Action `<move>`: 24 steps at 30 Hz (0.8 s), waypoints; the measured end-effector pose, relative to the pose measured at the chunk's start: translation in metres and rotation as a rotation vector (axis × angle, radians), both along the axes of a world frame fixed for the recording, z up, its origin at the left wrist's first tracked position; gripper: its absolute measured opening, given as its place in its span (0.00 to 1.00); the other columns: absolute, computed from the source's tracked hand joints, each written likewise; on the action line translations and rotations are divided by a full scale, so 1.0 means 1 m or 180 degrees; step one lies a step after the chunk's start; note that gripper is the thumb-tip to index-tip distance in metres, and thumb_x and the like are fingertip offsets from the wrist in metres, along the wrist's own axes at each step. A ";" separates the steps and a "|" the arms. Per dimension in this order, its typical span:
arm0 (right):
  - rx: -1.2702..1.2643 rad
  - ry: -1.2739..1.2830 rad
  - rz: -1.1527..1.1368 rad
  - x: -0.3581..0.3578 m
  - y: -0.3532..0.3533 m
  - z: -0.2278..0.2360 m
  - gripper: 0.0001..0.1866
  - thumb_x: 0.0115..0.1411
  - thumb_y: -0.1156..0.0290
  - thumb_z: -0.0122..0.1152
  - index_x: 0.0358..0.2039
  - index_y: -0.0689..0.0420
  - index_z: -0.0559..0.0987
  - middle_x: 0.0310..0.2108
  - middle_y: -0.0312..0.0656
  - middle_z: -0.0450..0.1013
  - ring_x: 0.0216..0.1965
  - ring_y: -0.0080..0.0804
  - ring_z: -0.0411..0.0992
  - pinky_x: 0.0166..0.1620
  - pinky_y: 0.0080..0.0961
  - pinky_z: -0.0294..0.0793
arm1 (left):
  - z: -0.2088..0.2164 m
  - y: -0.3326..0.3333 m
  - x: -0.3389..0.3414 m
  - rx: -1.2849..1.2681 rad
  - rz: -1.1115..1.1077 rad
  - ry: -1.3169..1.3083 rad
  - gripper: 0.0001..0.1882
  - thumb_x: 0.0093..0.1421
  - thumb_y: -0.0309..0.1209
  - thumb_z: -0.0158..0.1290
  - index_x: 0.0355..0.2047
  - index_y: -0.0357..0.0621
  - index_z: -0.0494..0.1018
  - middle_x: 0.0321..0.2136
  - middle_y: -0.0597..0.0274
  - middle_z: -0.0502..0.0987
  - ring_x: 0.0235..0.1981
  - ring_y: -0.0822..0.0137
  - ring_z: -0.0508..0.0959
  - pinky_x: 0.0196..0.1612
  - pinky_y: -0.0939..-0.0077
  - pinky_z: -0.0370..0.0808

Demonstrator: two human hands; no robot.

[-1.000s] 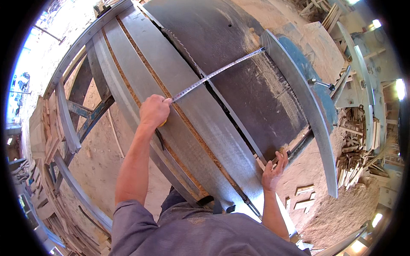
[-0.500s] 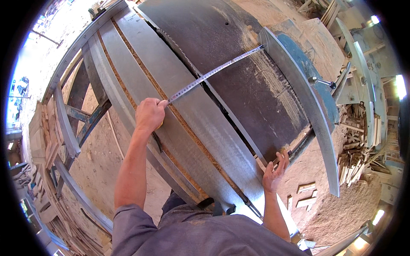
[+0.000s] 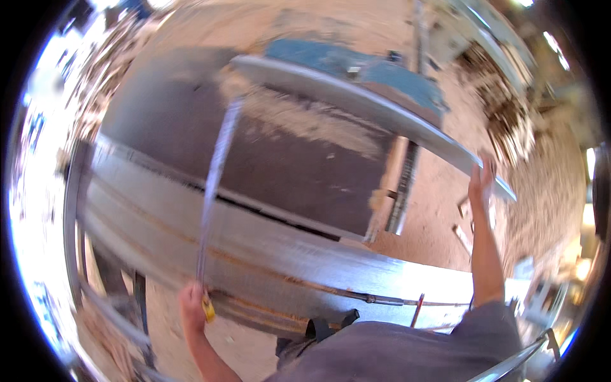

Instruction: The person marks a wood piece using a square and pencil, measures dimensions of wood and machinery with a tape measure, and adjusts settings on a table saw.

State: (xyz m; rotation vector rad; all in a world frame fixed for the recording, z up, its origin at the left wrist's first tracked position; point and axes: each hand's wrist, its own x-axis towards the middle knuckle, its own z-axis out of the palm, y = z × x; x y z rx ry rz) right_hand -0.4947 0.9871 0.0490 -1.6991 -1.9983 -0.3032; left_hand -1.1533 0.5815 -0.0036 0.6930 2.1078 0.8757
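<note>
My left hand [image 3: 191,305] is closed round a tape measure with a yellow case [image 3: 208,307], at the near side of a saw table. Its pale blade [image 3: 216,172] stretches away across the metal tabletop [image 3: 280,254] and dark plate [image 3: 286,159], its far end close to the left end of a long grey metal fence [image 3: 375,109]. Further right, my right hand [image 3: 482,181] is raised at the fence's right end and seems to touch it. Motion blurs its fingers, so their grip cannot be made out.
A blue metal part [image 3: 318,54] lies behind the fence. Beyond the table's right edge are wood offcuts [image 3: 463,237] on the sawdust-covered floor [image 3: 433,235] and a blurred wood pile [image 3: 509,134]. A metal frame [image 3: 76,210] borders the table's left end.
My view has swung round, so the table now lies more crosswise. My right hand has left the table's corner for the fence's end. My left hand still holds the stretched tape measure.
</note>
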 end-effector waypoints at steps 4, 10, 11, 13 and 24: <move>-0.0987 0.0099 -0.0497 0.159 0.060 -0.022 0.22 0.70 0.59 0.46 0.54 0.58 0.79 0.54 0.56 0.76 0.59 0.51 0.71 0.63 0.40 0.67 | 0.036 0.067 0.034 0.0621 0.0050 -0.1012 0.18 0.72 0.38 0.47 0.29 0.38 0.75 0.22 0.63 0.75 0.25 0.71 0.73 0.29 0.73 0.69; -0.2569 -0.0399 -0.0200 0.138 0.076 -0.008 0.28 0.69 0.47 0.45 0.44 0.56 0.85 0.43 0.51 0.81 0.48 0.50 0.77 0.53 0.44 0.72 | 0.074 0.329 0.112 0.1406 -0.1554 0.0387 0.18 0.71 0.29 0.45 0.55 0.35 0.77 0.43 0.61 0.82 0.41 0.72 0.77 0.48 0.74 0.72; -0.2559 -0.0266 -0.0388 0.131 0.068 -0.003 0.28 0.69 0.45 0.46 0.41 0.57 0.85 0.42 0.51 0.82 0.46 0.50 0.78 0.51 0.44 0.73 | 0.077 0.372 0.132 0.1207 -0.1744 0.0591 0.18 0.71 0.28 0.45 0.57 0.36 0.76 0.46 0.57 0.82 0.44 0.69 0.79 0.49 0.72 0.72; -0.2483 -0.0015 -0.0627 0.106 0.068 0.008 0.30 0.67 0.43 0.48 0.35 0.57 0.86 0.40 0.51 0.82 0.43 0.49 0.79 0.48 0.43 0.74 | 0.060 0.446 0.154 0.1627 -0.1817 0.1270 0.17 0.71 0.31 0.47 0.54 0.35 0.76 0.43 0.48 0.81 0.46 0.55 0.79 0.50 0.64 0.72; -0.2348 0.0019 -0.0639 0.152 0.065 -0.029 0.27 0.64 0.45 0.52 0.35 0.57 0.87 0.38 0.52 0.82 0.43 0.51 0.79 0.50 0.42 0.74 | 0.065 0.523 0.196 0.1344 -0.2361 0.1632 0.15 0.71 0.34 0.48 0.35 0.34 0.75 0.34 0.41 0.75 0.39 0.43 0.74 0.44 0.54 0.69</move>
